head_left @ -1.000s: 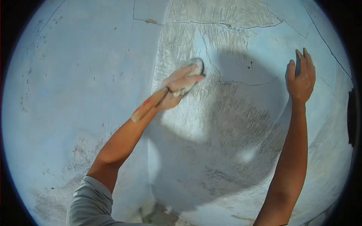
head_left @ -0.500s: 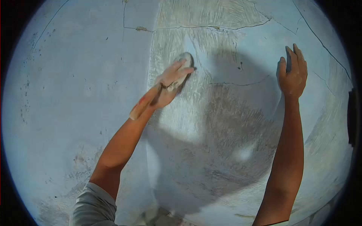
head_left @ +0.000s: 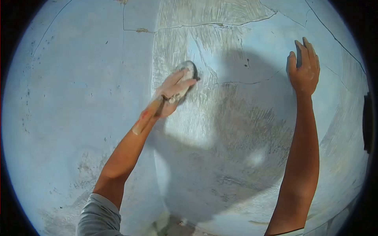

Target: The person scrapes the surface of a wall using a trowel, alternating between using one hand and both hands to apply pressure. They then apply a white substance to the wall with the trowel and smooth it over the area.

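Observation:
Pressed against the wall, my left hand (head_left: 175, 88) grips a dusty, wooden-handled brush (head_left: 189, 67). Its rounded, plaster-coated head lies under my fingers, and its handle runs back along my wrist. The bristles are hidden by the head. Around it the wall (head_left: 90, 67) carries a pale, rough band of streaked plaster (head_left: 169, 49). Higher up on the right, my right hand (head_left: 305, 74) rests on the wall with its fingers stretched upward and apart, holding nothing.
A thin crack (head_left: 204, 25) crosses the upper wall, and a longer dark crack (head_left: 334, 39) slants down at the upper right. My shadow (head_left: 212, 177) covers the lower middle. A dark object (head_left: 367, 124) stands at the right edge.
The brush and my left hand have slid slightly down and to the left along the streaked plaster. My right hand keeps its place on the wall while the view has shifted a little.

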Demonstrator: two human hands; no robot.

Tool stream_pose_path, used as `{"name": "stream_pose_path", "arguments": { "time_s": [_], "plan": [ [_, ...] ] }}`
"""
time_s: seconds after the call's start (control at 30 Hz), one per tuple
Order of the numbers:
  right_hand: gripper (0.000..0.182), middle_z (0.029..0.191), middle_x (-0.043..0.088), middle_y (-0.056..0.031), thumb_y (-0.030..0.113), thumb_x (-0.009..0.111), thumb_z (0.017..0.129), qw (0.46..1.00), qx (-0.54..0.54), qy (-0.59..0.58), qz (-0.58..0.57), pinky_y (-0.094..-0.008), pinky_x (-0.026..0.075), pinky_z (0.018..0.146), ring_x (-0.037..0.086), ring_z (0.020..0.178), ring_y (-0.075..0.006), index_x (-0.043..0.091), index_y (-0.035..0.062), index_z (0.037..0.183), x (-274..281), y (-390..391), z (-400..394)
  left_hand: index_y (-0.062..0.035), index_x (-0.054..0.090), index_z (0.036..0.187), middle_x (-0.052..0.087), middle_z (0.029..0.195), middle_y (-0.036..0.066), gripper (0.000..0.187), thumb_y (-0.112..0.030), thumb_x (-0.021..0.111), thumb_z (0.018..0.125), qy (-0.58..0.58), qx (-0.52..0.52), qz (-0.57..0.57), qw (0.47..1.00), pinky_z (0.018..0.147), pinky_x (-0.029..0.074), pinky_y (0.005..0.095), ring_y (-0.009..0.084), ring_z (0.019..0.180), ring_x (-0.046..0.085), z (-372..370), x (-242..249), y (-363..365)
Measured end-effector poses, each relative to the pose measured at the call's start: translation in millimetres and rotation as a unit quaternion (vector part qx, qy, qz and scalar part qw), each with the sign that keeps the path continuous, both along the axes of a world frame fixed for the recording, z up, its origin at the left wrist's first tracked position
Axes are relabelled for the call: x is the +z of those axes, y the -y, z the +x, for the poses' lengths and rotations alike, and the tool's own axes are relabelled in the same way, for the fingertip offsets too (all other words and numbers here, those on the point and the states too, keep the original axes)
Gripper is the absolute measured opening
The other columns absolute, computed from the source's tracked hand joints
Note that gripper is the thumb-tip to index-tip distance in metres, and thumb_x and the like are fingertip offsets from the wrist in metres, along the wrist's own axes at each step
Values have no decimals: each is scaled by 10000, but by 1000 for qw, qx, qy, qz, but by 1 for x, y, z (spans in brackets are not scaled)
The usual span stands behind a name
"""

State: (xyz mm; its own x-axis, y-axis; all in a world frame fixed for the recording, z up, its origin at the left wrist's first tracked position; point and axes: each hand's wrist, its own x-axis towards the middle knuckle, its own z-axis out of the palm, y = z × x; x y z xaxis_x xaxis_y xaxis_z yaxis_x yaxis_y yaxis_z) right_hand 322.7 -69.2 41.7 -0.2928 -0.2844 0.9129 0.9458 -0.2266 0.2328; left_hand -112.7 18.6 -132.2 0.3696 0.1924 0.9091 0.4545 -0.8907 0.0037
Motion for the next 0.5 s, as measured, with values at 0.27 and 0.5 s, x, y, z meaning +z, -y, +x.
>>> {"name": "stream_pose_path", "arguments": {
  "time_s": [0.27, 0.5],
  "plan": [
    [396, 1523, 641, -52, 277, 656, 977, 1000, 12, 9, -1, -534, 399, 1238, 558, 1453, -292, 723, 180, 1355, -1, 2, 0, -204, 696, 1421, 489, 1643, 205, 478, -14, 574, 1000, -11, 70, 34, 997, 1264, 368, 557, 499, 1521, 420, 1, -28, -3],
    [379, 1536, 629, -43, 257, 674, 979, 1000, 10, 2, -10, -541, 399, 1239, 552, 1462, -276, 722, 188, 1349, 0, 2, 1, -195, 635, 1504, 442, 1663, 262, 587, -38, 570, 942, 13, 38, 16, 999, 1302, 269, 577, 524, 1529, 395, 4, 14, 3]
  ]
}}
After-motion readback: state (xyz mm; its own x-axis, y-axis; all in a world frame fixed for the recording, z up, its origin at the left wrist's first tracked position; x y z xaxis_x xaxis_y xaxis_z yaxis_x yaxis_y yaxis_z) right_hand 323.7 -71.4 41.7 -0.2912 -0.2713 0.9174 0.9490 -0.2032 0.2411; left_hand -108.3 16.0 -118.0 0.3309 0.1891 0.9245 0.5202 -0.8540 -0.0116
